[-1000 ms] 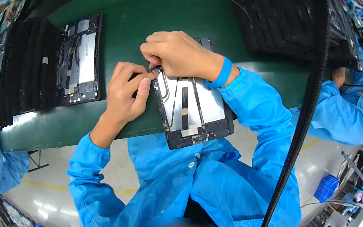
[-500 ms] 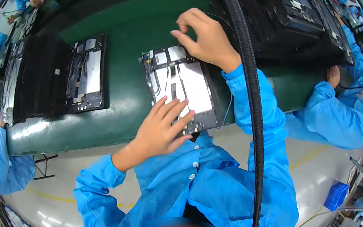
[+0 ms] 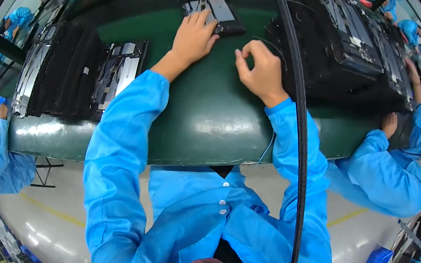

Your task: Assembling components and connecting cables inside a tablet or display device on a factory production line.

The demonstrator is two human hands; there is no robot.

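Observation:
At the far side of the green table lies a tablet-like device [image 3: 222, 13] with its inner parts bare, silvery panels in a dark frame. My left hand [image 3: 194, 36] reaches out to it, fingers stretched and resting on its near left part, not wrapped round it. To the right and nearer, my right hand [image 3: 263, 71] hovers over the table, apart from the device. Its fingers are curled and the thumb is bent toward the index finger. Whether something small is pinched there I cannot make out.
Stacks of similar devices stand in black trays at left [image 3: 70, 67] and right [image 3: 336, 57]. A black braided cable [image 3: 300, 112] hangs across the view. A thin blue cord [image 3: 268, 148] hangs by my right sleeve. A co-worker [image 3: 390, 164] sits at right.
The device has moved away from me across the table, with my left hand following onto its near part. My right hand has come off it, toward the right and nearer, still curled.

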